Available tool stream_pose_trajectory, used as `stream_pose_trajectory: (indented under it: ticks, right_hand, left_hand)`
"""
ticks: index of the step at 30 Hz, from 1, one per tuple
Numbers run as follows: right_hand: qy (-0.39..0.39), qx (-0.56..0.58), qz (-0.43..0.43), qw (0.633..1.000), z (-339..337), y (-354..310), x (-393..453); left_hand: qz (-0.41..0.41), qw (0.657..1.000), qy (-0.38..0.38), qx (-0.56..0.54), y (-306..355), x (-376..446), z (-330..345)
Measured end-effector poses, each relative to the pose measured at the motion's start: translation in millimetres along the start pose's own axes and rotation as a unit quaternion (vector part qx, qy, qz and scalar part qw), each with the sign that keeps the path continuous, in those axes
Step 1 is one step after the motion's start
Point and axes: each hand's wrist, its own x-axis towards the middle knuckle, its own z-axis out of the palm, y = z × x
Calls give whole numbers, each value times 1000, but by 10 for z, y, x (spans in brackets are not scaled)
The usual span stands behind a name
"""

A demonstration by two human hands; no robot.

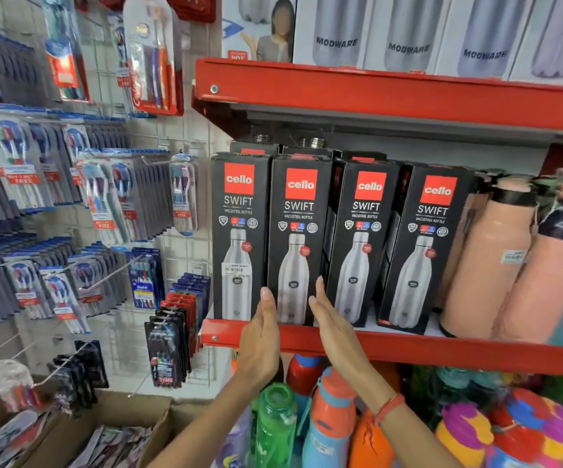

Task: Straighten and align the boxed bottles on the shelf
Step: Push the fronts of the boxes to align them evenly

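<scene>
Several black Cello Swift bottle boxes stand in a row on the red shelf [442,352]. The first box [239,238] and second box [298,238] sit side by side, facing front. The third box [361,238] and fourth box [423,244] are turned slightly, with gaps between them. More boxes stand behind. My left hand [259,342] is flat against the lower left edge of the second box. My right hand [334,325] is flat at its lower right edge, fingers straight. Neither hand wraps around the box.
Peach flasks [489,261] stand right of the boxes. White Modware boxes [408,32] fill the shelf above. Colourful bottles [330,417] crowd the shelf below my arms. Toothbrush packs [104,204] hang on a grid wall at left, above cardboard cartons [111,413].
</scene>
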Motion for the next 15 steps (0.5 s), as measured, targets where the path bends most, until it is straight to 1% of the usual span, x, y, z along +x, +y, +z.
stream_pose_trajectory:
  ticks: [5, 7, 8, 9, 11, 12, 13, 14, 15]
  right_hand:
    - [-9, 1, -11, 1000, -41, -33, -69]
    - [-12, 0, -14, 1000, -64, -34, -90]
    - [1, 8, -14, 1000, -89, -21, -98]
    - [31, 19, -16, 999, -120, -4, -104]
    - [144, 18, -34, 989, -224, 29, -118]
    - [203, 6, -44, 978, -296, 47, -123]
    - [244, -7, -49, 968, -371, 70, -117]
    - [262, -18, -46, 964, -443, 104, -98]
    - [259, -26, -37, 965, -510, 143, -65]
  left_hand:
    - [-25, 999, -16, -31, 65, -14, -133]
    - [-13, 1000, -2, -18, 77, -15, -152]
    - [10, 1000, 21, 1, 86, -25, -144]
    - [48, 997, 52, 16, 99, -37, -126]
    - [114, 987, 107, 27, 174, -57, -60]
    - [131, 986, 100, 20, 214, -51, 3]
    - [132, 989, 66, 11, 251, -35, 87]
    - [115, 993, 12, 8, 286, -14, 185]
    - [94, 994, -47, 11, 311, 7, 301]
